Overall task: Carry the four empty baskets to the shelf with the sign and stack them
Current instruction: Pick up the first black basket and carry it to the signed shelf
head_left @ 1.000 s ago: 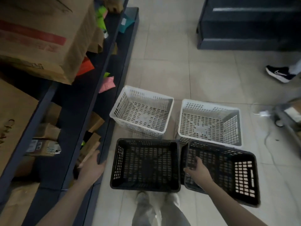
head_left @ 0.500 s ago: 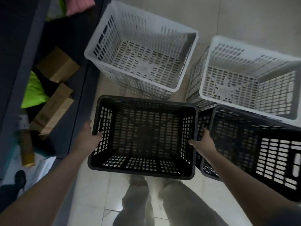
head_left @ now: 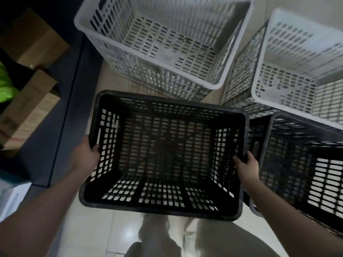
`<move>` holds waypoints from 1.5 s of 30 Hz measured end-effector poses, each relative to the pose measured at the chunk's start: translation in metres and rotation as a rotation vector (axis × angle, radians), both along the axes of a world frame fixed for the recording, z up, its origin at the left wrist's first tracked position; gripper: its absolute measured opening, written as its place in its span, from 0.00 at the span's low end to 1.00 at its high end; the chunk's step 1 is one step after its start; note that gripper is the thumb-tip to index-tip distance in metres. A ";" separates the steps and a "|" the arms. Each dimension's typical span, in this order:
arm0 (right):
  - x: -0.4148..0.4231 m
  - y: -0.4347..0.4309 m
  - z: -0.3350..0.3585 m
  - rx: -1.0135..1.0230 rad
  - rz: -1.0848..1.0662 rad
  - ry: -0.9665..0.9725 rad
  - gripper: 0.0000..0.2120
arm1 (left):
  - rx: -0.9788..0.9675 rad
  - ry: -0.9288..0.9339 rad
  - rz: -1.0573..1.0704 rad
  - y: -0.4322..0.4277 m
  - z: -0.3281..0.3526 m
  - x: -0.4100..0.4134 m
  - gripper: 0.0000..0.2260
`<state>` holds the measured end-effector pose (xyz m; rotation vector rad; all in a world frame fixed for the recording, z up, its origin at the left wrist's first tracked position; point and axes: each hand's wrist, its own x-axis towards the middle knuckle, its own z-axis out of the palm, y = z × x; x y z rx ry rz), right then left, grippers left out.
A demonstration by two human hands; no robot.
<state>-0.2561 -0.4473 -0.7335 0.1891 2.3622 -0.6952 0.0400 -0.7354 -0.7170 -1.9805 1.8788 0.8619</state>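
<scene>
An empty black basket [head_left: 167,210] with slotted walls fills the middle of the view, above my legs. My left hand [head_left: 85,156] grips its left rim, fingers curled over the edge. My right hand [head_left: 246,167] grips its right rim the same way. A second black basket [head_left: 300,164] stands on the floor at the right, touching the first. Two white baskets sit behind: one [head_left: 163,39] at top centre, the other [head_left: 300,58] at top right, its near edge over the second black basket.
A dark shelf unit [head_left: 61,101] runs along the left, its low level holding cardboard boxes [head_left: 31,108] and a green packet [head_left: 5,86]. Pale tiled floor [head_left: 96,229] shows between the shelf and my legs. A white object [head_left: 11,199] lies at the lower left.
I bent closer to the baskets. My left hand left the shelf edge and my right hand left the right black basket; both now hold the rims of the left black basket, which looks raised.
</scene>
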 end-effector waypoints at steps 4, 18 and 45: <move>-0.003 -0.005 0.022 -0.004 0.038 0.010 0.16 | -0.001 0.021 0.049 0.004 0.024 0.008 0.13; 0.001 -0.037 0.332 -0.093 0.232 0.125 0.15 | -0.080 0.061 0.193 0.023 0.341 0.051 0.19; 0.137 0.073 0.685 -0.481 0.870 0.162 0.07 | -0.402 0.209 0.822 0.400 0.680 0.280 0.12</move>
